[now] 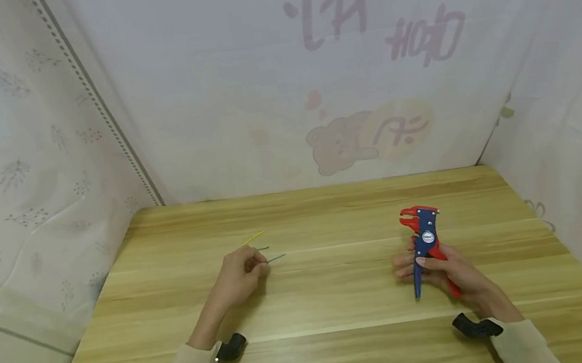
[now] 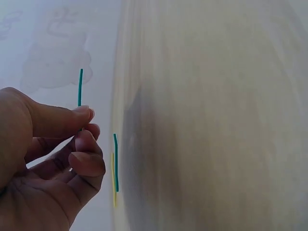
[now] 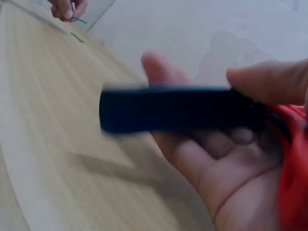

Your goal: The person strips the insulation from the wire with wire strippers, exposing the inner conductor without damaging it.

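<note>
Head view, clock hours from frame centre. Left hand (image 1: 239, 274) at seven o'clock over the wood-grain table (image 1: 336, 305); thumb and fingertips closed in a pinch, other fingers curled loosely. Held in it: a short green wire (image 1: 277, 258), its free end pointing to two o'clock. Left-wrist view shows the same wire standing out of the pinch toward twelve.

Loose green wire (image 1: 263, 248) and yellow wire (image 1: 254, 237) lie just off this hand, toward one o'clock of it. Left-wrist view puts them side by side; whether they touch, cannot tell.

Right hand (image 1: 463, 275) at four o'clock, partly closed about a red-and-blue wire stripper (image 1: 425, 246): thumb across the blue handle, fingers behind, red handle near the palm. Tool head toward twelve, red jaws parted and facing nine.

Writing: round white label (image 1: 428, 237) on the tool's blue body, dark lettering too small to read. Cloth backdrop (image 1: 215, 118) carries large faded strokes near one o'clock and looping letters near two, neither read with certainty; more strokes on a pale yellow patch (image 1: 421, 110) between two and three, beside a printed bear (image 1: 334, 150).
</note>
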A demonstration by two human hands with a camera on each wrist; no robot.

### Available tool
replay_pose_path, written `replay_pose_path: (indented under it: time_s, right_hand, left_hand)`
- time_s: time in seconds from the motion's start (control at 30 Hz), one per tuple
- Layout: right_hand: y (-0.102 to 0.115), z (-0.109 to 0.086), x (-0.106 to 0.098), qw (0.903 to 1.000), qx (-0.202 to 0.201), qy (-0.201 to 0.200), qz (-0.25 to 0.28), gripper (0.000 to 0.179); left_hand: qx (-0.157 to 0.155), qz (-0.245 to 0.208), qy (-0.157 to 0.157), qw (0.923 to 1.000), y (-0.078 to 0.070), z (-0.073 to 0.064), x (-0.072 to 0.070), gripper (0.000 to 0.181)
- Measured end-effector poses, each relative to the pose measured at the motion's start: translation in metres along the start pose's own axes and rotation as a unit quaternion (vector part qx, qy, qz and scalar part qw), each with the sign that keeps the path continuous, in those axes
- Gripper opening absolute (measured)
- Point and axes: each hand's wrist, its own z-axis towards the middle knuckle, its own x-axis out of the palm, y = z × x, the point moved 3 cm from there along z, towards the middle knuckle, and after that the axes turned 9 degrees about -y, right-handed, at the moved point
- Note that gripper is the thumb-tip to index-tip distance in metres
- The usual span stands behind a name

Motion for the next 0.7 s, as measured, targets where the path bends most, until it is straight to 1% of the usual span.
replay_pose_path:
  time_s: [0.17, 0.33, 0.4, 0.47, 0.6, 0.7]
  right_hand:
    - [-0.002, 0.003, 0.007, 0.9983, -0.006, 0.029, 0.05, 0.043]
    - [-0.004, 0.01, 0.011, 0.9923, -0.011, 0.07, 0.101, 0.042]
    - [-0.005, 0.012, 0.013, 0.9903, -0.007, 0.078, 0.114, 0.042]
    - [-0.005, 0.014, 0.016, 0.9915, 0.003, 0.066, 0.112, 0.04]
    - [-0.006, 0.018, 0.022, 0.9953, 0.024, 0.037, 0.086, 0.035]
    - [-0.008, 0.021, 0.026, 0.9956, 0.018, 0.044, 0.081, 0.036]
  left_hand:
    - [0.005, -0.018, 0.005, 0.9998, -0.004, 0.003, 0.002, 0.006]
    - [0.024, -0.009, -0.002, 0.9997, -0.009, 0.007, 0.005, 0.008]
    - [0.032, -0.003, -0.007, 0.9994, -0.012, 0.008, 0.007, 0.008]
    - [0.038, 0.001, -0.013, 0.9992, -0.014, 0.01, 0.008, 0.008]
    - [0.045, -0.003, -0.017, 0.9988, -0.018, 0.013, 0.011, 0.008]
    - [0.049, -0.01, -0.018, 0.9986, -0.021, 0.015, 0.013, 0.008]
